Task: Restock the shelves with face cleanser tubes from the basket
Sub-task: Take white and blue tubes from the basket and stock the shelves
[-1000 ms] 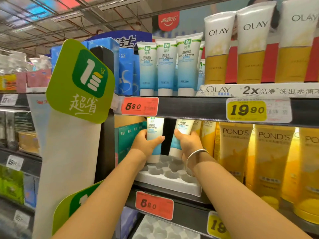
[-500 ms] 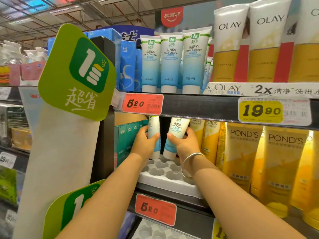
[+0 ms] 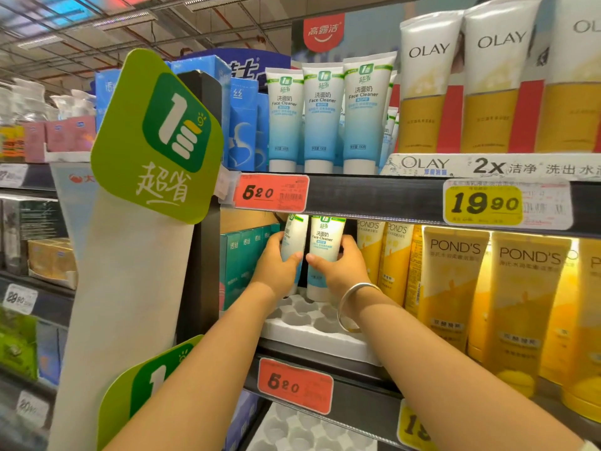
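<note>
The scene is bright and evenly lit, with strong colour. Fluorescent ceiling strips [image 3: 130, 19] at eleven o'clock streak and smear with motion blur. A warm glow from under the upper shelf edge [image 3: 406, 200] lights the tops of the yellow Pond's tubes [image 3: 455, 275] at three o'clock, while the recess behind the hands sits in shadow. The Olay tubes [image 3: 429, 92] at one o'clock look soft. Wide-angle distortion bows shelf lines and stretches the forearms toward six o'clock. Goods at nine o'clock are blurred.
</note>
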Tool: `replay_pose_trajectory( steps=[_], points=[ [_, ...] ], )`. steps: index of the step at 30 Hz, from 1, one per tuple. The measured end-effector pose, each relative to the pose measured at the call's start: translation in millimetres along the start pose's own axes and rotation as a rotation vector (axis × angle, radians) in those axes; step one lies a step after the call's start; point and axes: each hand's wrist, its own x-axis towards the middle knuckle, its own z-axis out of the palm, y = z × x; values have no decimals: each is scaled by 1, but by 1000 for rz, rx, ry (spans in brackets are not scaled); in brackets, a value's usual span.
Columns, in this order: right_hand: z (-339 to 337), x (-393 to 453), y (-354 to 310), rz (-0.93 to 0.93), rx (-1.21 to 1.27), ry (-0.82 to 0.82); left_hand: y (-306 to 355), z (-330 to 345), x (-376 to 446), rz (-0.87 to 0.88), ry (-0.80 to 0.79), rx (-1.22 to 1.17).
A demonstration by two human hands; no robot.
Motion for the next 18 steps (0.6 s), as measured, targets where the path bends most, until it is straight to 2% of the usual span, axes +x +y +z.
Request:
replay_pose_trajectory(
  steps=[6, 14, 18],
  points=[
    [7, 1, 1, 45, 48, 55, 1, -1, -1, -47, 76, -32],
    [14, -2, 2, 26, -185, 2, -5, 0, 0, -110, 30, 61],
    [14, -5, -1, 58, -248, -74, -3, 0, 0, -120, 33, 101]
  ],
)
